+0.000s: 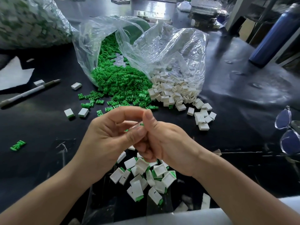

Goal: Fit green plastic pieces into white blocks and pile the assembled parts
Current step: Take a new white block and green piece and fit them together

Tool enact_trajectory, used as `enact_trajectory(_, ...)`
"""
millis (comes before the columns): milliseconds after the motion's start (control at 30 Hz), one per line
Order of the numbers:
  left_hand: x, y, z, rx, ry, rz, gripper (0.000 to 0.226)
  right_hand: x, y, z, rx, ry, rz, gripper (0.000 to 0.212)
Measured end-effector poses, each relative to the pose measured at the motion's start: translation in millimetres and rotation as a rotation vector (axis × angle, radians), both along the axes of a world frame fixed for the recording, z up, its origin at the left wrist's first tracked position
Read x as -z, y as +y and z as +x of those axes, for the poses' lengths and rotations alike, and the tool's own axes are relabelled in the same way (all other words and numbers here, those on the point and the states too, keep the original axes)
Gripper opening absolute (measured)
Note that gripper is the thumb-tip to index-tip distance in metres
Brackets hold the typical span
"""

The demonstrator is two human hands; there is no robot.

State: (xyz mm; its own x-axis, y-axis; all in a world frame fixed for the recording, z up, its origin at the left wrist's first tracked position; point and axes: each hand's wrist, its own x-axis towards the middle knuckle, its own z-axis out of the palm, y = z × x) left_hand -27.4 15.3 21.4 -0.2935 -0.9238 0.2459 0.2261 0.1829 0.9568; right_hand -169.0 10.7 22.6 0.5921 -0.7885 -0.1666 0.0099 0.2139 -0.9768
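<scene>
Green-edged piece (141, 124), blurred and mostly hidden — left hand (107, 133) and right hand (164, 140) both pinch it.

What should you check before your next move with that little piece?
1. Grip: the left hand and right hand both pinch the piece. Ok.
2. Green part pushed fully into the white: blurred and hidden by fingers. Cannot tell.
3. Pile lies right under the hands, ready for a drop. Ok.
4. Green pieces in supply: a big heap. Ok.
5. White blocks in supply: many, beside the green heap. Ok.
</scene>
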Motion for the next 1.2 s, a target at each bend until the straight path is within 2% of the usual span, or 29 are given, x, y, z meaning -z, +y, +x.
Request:
enact_trajectory(100,-0.2,-1.4,1.6,-0.002,-0.026,0.010,0.022,1.1,1.4,0.2,-0.001,0.023,-0.013,0.091)
enact_trajectory(233,-1.5,-0.3,2.5,0.005,-0.008,0.037,0.018,-1.4,4.2,1.8,0.018,-0.005,0.025,0.056)
enact_trajectory(400,-0.5,-0.2,3.2,-0.003,-0.025,0.025,0.020,-4.5,6.2,2.7,0.037,-0.009,0.008,0.064)
enact_trajectory(533,-0.5,0.3,3.5,-0.003,-0.022,0.026,0.021,-7.3,5.6,3.5,0.001,0.010,-0.029,0.083)
enact_trajectory(633,-0.4,0.6,4.1,-0.004,-0.026,0.022,0.022,-7.3,4.9,2.5,-0.031,-0.005,-0.012,0.085)
enact_trajectory(733,0.2,0.1,4.3,-0.001,-0.037,0.022,0.023,-4.8,4.6,1.8,-0.027,-0.037,0.036,0.078)
enact_trajectory(867,0.0,-0.9,3.9,0.006,-0.033,0.064,0.023,-7.7,2.2,3.6,-0.054,-0.199,0.157,0.047)
enact_trajectory(933,-0.2,-1.3,3.4,-0.011,-0.032,0.094,0.021,-8.7,0.4,3.9,-0.070,-0.226,0.197,0.046)
enact_trajectory(1100,0.9,-1.5,1.8,-0.032,-0.040,0.136,0.029,-5.6,0.6,4.1,-0.023,-0.148,0.203,0.046)
enact_trajectory(1200,-0.8,-2.0,3.0,0.013,-0.036,0.137,0.032,-4.1,-1.2,0.7,-0.016,-0.155,0.247,0.053)
